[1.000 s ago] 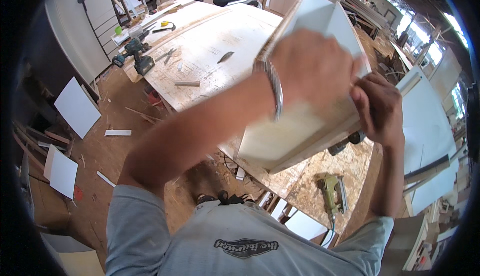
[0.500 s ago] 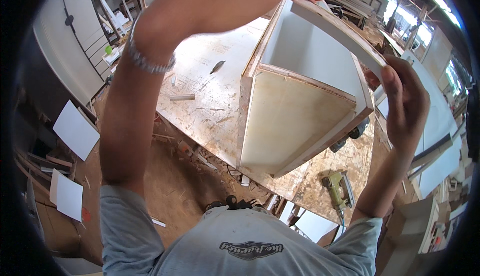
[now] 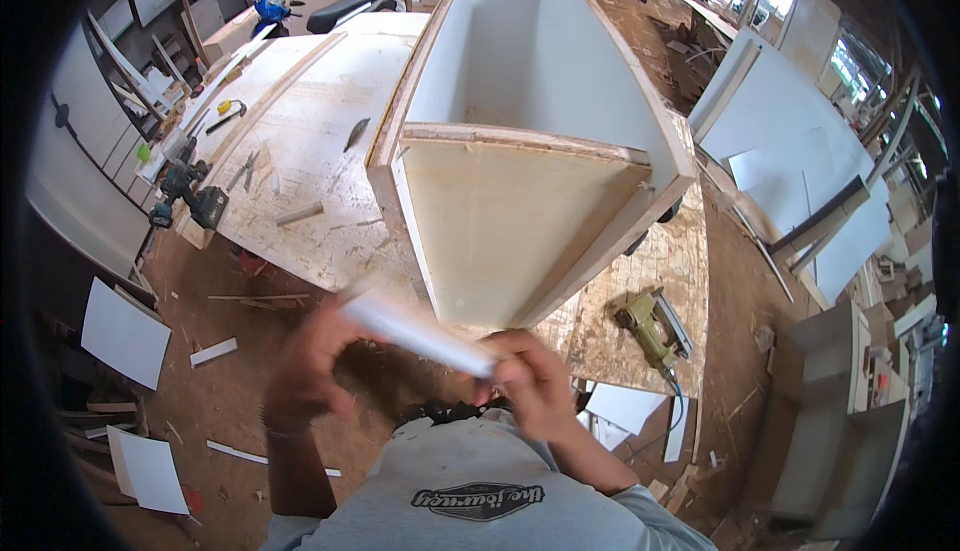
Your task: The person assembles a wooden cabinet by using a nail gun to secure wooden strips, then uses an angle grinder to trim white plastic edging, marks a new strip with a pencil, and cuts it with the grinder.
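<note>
In front of my body I hold a short white board strip (image 3: pixel 420 334), blurred by motion. My right hand (image 3: pixel 530 379) is closed around its right end, thumb on top. My left hand (image 3: pixel 312 363) is by the other end, its fingers smeared, so whether it grips the strip I cannot see. Just beyond stands an open-topped wooden box carcass (image 3: pixel 520 221), white inside, with a bare plywood end panel facing me. To the right of the box, a green air nailer (image 3: pixel 652 331) with a blue hose lies on the worktable (image 3: pixel 330 191).
At the table's left edge sits a cordless drill (image 3: pixel 195 196), with pliers (image 3: pixel 243 171) nearby. A small wood offcut (image 3: pixel 300 213) lies left of the box. White panels (image 3: pixel 800 171) lean at the right. Scraps litter the brown floor (image 3: pixel 230 306). A motorbike (image 3: pixel 330 13) stands behind.
Both hands have come down from the box's top edge to near my waist, bringing the strip along. My view has shifted, so more of the box and of the table's left side shows.
</note>
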A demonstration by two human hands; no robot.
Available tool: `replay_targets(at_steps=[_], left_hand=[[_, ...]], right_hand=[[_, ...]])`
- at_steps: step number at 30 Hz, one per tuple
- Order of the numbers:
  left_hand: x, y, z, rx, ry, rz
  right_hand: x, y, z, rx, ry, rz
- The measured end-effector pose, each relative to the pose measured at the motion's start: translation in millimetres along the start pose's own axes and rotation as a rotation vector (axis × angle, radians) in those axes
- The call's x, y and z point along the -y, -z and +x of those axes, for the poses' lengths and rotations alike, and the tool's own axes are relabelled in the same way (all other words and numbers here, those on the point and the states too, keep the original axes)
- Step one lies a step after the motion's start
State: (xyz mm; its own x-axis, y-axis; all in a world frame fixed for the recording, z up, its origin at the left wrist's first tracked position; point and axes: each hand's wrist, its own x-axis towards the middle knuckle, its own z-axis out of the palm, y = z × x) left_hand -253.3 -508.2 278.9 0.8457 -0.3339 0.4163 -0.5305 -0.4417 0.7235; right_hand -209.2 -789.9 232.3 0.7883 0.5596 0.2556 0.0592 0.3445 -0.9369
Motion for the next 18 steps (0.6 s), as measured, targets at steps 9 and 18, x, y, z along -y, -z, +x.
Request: replay_targets(at_steps=[9, 18], left_hand=[[27, -38, -80, -0.756, 0.318, -0.714], [84, 41, -249, -1.263, 0.548, -0.93]], right_hand=[[-97, -99, 33, 0.366, -0.444, 0.045], [-206, -267, 90, 0.832, -0.234, -0.411]])
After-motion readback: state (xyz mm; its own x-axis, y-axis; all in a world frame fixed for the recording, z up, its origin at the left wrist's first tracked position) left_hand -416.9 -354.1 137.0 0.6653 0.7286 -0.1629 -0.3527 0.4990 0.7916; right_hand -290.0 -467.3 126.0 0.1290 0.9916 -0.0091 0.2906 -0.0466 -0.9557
